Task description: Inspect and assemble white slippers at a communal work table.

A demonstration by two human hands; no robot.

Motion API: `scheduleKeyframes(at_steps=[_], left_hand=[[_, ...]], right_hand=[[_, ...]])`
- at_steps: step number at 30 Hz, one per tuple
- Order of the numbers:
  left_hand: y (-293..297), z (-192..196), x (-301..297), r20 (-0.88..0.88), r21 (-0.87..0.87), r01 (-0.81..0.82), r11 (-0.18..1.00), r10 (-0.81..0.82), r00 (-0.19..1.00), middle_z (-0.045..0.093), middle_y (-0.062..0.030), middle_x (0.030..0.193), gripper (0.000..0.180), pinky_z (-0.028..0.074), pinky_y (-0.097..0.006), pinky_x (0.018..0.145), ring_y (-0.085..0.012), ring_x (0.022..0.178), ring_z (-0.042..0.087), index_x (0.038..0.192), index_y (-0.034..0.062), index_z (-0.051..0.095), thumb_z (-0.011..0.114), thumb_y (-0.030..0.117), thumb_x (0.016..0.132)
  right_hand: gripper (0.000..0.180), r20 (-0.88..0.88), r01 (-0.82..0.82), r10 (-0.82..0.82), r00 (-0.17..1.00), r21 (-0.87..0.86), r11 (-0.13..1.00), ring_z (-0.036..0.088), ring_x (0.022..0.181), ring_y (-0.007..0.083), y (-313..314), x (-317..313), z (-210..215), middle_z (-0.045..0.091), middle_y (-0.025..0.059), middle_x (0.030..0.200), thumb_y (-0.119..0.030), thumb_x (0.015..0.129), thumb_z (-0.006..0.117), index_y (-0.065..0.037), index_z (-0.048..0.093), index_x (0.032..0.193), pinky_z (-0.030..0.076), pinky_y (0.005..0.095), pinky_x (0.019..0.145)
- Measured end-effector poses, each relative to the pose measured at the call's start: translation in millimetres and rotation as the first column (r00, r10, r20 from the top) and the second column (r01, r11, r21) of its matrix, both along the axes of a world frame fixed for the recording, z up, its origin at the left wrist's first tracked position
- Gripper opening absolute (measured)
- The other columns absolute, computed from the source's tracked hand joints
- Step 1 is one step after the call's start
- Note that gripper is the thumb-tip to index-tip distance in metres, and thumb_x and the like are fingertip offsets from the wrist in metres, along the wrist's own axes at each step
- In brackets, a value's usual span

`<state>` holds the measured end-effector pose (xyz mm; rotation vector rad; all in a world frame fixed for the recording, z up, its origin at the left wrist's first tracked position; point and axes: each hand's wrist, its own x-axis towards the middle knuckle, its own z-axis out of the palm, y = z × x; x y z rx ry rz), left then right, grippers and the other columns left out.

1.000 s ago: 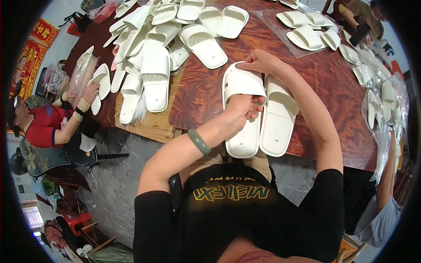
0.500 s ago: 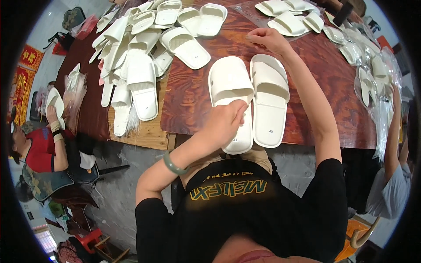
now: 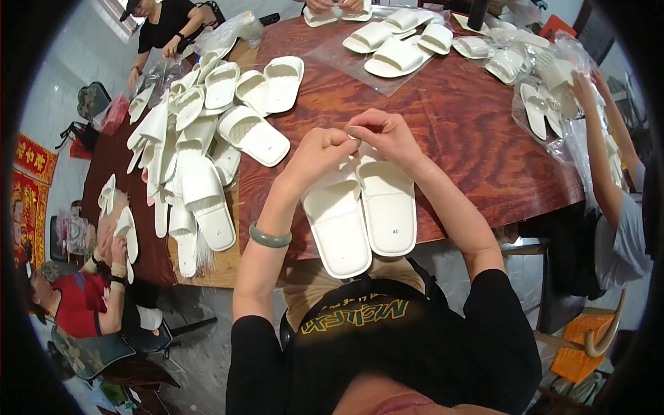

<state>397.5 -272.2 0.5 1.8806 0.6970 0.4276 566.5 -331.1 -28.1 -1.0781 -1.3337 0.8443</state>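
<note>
Two white open-toed slippers lie side by side at the near edge of the table, heels toward me. My left hand (image 3: 319, 153) hovers over the toe end of the left slipper (image 3: 339, 235), with its thumb and fingertips pinched. Beside it my right hand (image 3: 389, 138) is also pinched, above the toe of the right slipper (image 3: 389, 211). The fingertips of both hands meet; whatever is between them is too small to make out. My hands partly cover both straps. A small dark print marks the right slipper's heel.
A heap of white slippers (image 3: 207, 200) lies to the left on the reddish wooden table (image 3: 470, 152). More slippers (image 3: 394, 55) rest on clear plastic at the back. Bagged slippers (image 3: 539, 111) are at the right, near another person's arms (image 3: 598, 152). Other people sit around.
My left hand has left the left slipper's sole and moved forward to meet my right hand. The print on that slipper's heel now barely shows. The view has shifted.
</note>
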Motion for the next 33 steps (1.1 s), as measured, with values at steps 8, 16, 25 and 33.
scheduleKeyframes(at_steps=[8, 16, 25, 33], left_hand=[[7.2, -3.3, 1.0, 0.114, 0.227, -0.139, 0.964, 0.116, 0.987, 0.056, -0.0049, 0.062, 0.030, 0.040, -0.026, 0.056, -0.0074, 0.061, 0.050, 0.079, -0.0033, 0.062, 0.054, 0.024, 0.089], [18.1, -1.0, -9.8, 0.265, 0.033, -0.215, 0.976, 0.199, 0.944, 0.048, 0.0042, 0.065, 0.035, 0.033, -0.020, 0.058, -0.0043, 0.062, 0.042, 0.080, 0.0000, 0.064, 0.049, 0.029, 0.093], [61.9, -10.8, 18.9, 0.145, 0.199, -0.086, 0.976, 0.057, 0.988, 0.059, 0.0015, 0.075, 0.025, 0.042, -0.022, 0.059, -0.0066, 0.067, 0.050, 0.094, -0.0001, 0.067, 0.054, 0.021, 0.088], [83.1, -53.0, 65.3, -0.082, 0.197, 0.145, 0.970, -0.131, 0.988, 0.061, 0.0000, 0.073, 0.021, 0.039, -0.022, 0.058, -0.0079, 0.066, 0.050, 0.087, -0.0005, 0.068, 0.058, 0.018, 0.086]], right_hand=[[0.018, 0.073, -0.197, 0.208, 0.975, -0.137, 0.971, 0.057, 0.075, 0.0075, -17.5, -16.3, 18.2, 0.066, 0.0040, 0.083, -0.011, 0.084, 0.057, 0.001, 0.061, 0.097, 0.045, 0.0221, 0.071], [0.020, -0.158, -0.043, 0.022, 0.987, -0.131, 0.991, 0.058, 0.072, 0.0061, -35.1, -4.0, 24.4, 0.065, 0.0030, 0.076, -0.016, 0.089, 0.056, 0.002, 0.065, 0.095, 0.044, 0.0207, 0.064], [0.022, -0.121, 0.273, -0.293, 0.949, -0.155, 0.949, 0.056, 0.071, 0.0073, -114.6, -16.9, 5.2, 0.064, 0.0041, 0.079, -0.015, 0.094, 0.049, 0.003, 0.062, 0.099, 0.045, 0.0221, 0.066], [0.015, 0.524, 0.418, -0.361, 0.772, 0.010, 0.908, 0.055, 0.072, 0.0317, -130.0, -35.8, -17.5, 0.056, 0.0144, 0.074, -0.013, 0.081, 0.055, 0.000, 0.063, 0.076, 0.044, 0.0377, 0.070]])
